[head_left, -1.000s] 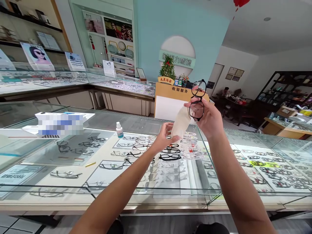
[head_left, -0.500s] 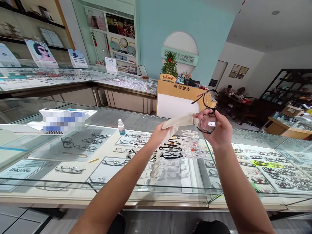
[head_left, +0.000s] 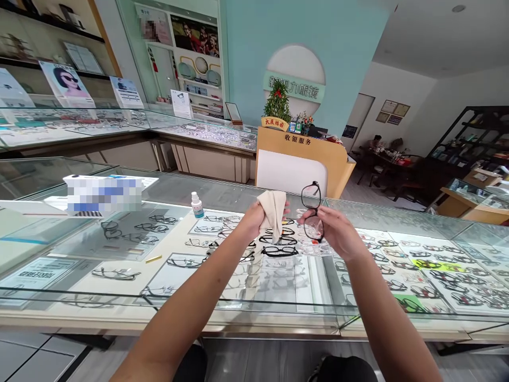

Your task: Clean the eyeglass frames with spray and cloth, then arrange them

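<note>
My left hand [head_left: 256, 218] is closed round a cream cleaning cloth [head_left: 273, 209], which drapes over its fingers. Some fingertips show beyond the cloth's right edge. To the right, my right hand [head_left: 338, 229] pinches a pair of black-framed eyeglasses [head_left: 316, 211] near the bridge. The glasses stand on end, one lens above the other, apart from the cloth. Beneath both hands, rows of eyeglasses [head_left: 279, 251] lie in the glass display counter [head_left: 222, 191].
A small white bottle with a teal label [head_left: 196, 206] stands on the counter, left of my hands. Farther left is a white box [head_left: 104, 195], partly blurred. A wooden cashier desk [head_left: 338, 164] with a plant [head_left: 277, 103] stands beyond the counter.
The cloth has come away from the glasses and now hangs bunched in my left hand. My right hand has moved left and lower with the glasses, turning them.
</note>
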The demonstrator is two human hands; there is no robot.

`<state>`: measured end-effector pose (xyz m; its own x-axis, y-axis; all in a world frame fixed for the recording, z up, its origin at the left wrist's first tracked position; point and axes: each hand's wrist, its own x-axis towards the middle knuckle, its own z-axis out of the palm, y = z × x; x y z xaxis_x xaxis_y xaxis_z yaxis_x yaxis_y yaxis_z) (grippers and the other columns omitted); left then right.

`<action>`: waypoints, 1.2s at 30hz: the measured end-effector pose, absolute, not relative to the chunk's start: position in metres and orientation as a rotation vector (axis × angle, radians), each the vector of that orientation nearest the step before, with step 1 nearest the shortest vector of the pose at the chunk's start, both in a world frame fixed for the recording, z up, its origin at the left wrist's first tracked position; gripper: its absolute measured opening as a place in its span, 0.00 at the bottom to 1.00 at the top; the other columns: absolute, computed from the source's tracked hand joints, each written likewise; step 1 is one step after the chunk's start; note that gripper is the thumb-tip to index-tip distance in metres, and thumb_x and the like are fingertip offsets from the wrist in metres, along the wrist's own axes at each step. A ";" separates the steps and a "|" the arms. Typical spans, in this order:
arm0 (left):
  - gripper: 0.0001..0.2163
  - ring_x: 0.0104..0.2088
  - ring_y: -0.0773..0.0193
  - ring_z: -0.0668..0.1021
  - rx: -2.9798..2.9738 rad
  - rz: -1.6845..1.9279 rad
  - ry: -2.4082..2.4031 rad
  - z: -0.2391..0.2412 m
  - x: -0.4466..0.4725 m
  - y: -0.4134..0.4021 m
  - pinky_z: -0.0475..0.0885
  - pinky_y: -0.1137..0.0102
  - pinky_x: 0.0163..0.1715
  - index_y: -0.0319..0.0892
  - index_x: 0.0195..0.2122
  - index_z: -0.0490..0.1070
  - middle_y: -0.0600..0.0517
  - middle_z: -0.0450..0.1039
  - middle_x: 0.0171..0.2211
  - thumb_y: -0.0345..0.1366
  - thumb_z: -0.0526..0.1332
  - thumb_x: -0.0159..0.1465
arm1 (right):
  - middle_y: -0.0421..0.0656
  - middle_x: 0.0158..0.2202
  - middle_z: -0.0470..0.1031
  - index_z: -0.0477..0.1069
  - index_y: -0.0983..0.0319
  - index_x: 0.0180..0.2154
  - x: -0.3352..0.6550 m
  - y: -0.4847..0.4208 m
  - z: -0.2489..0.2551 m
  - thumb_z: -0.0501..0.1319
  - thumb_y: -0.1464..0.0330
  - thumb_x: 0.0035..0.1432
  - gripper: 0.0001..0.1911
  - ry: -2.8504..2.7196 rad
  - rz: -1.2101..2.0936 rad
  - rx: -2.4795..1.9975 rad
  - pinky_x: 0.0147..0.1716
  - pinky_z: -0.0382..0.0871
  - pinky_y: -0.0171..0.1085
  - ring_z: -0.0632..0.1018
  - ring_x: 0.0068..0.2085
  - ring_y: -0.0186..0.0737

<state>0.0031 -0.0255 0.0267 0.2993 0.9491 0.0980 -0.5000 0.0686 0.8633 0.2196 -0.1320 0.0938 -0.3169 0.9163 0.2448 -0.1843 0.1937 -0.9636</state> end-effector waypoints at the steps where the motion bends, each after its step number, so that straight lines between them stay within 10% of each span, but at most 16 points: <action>1: 0.18 0.42 0.51 0.86 0.986 1.179 0.597 0.026 0.004 -0.027 0.80 0.65 0.36 0.41 0.46 0.81 0.43 0.85 0.41 0.43 0.73 0.57 | 0.46 0.44 0.84 0.83 0.59 0.40 0.213 -0.129 0.091 0.69 0.55 0.65 0.14 -1.391 1.346 -0.716 0.51 0.74 0.43 0.82 0.47 0.46; 7: 0.15 0.33 0.60 0.80 1.083 1.166 0.546 0.022 0.009 -0.033 0.75 0.67 0.33 0.44 0.41 0.79 0.49 0.81 0.36 0.42 0.77 0.56 | 0.46 0.45 0.84 0.80 0.59 0.35 0.171 -0.106 0.075 0.74 0.53 0.58 0.16 -1.280 1.362 -0.652 0.55 0.74 0.45 0.82 0.50 0.47; 18: 0.26 0.53 0.41 0.81 1.046 1.037 0.325 0.041 0.005 -0.045 0.77 0.55 0.48 0.41 0.47 0.77 0.41 0.82 0.45 0.60 0.68 0.61 | 0.47 0.51 0.83 0.86 0.59 0.41 0.176 -0.088 0.065 0.70 0.57 0.65 0.13 -1.268 1.295 -0.550 0.60 0.71 0.45 0.80 0.55 0.48; 29: 0.23 0.30 0.65 0.78 0.946 1.217 0.461 0.030 0.003 -0.035 0.73 0.69 0.31 0.47 0.47 0.70 0.51 0.81 0.43 0.46 0.78 0.56 | 0.47 0.45 0.83 0.82 0.59 0.37 0.182 -0.080 0.049 0.70 0.53 0.62 0.16 -1.226 1.260 -0.632 0.50 0.75 0.43 0.81 0.49 0.48; 36: 0.16 0.42 0.60 0.78 1.214 1.473 0.568 0.032 0.001 -0.038 0.74 0.67 0.42 0.45 0.39 0.75 0.49 0.77 0.50 0.48 0.75 0.58 | 0.46 0.42 0.83 0.83 0.59 0.38 0.185 -0.070 0.029 0.68 0.52 0.63 0.17 -1.261 1.285 -0.745 0.45 0.72 0.40 0.80 0.44 0.45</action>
<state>0.0013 -0.0379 0.0321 0.1153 0.9200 0.3745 -0.4300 -0.2936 0.8537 0.1846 -0.0696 0.0294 -0.1688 0.9516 0.2567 -0.2741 0.2048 -0.9396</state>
